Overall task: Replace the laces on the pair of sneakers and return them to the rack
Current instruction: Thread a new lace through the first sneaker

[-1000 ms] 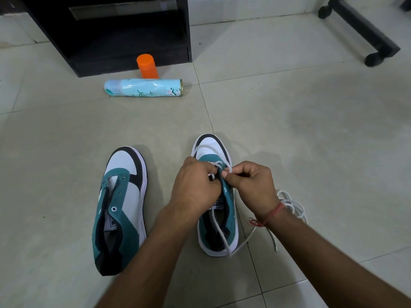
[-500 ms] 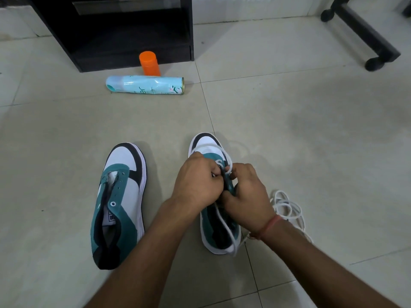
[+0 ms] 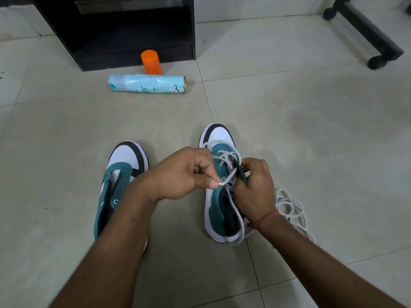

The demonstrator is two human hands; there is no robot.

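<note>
Two teal, white and black sneakers stand on the tiled floor, toes pointing away from me. The left sneaker (image 3: pixel 121 174) has bare eyelets and my left forearm crosses its heel. The right sneaker (image 3: pixel 219 203) carries a white lace (image 3: pixel 225 158) crossed through its front eyelets. My left hand (image 3: pixel 182 174) pinches the lace's end just left of the tongue. My right hand (image 3: pixel 255 185) grips the shoe's right eyelet flap and tongue. Another white lace (image 3: pixel 291 207) lies coiled on the floor to the right of my right wrist.
A pale blue spray can (image 3: pixel 146 83) lies on its side further ahead, with an orange cap (image 3: pixel 151 62) standing behind it. A black open-front cabinet (image 3: pixel 124 30) stands at the back. The wheeled black leg of some furniture (image 3: pixel 364 32) crosses the top right corner.
My left hand has drawn back to the left with the lace end pinched, pulling it out of an eyelet. My right hand has shifted right onto the eyelet flap.
</note>
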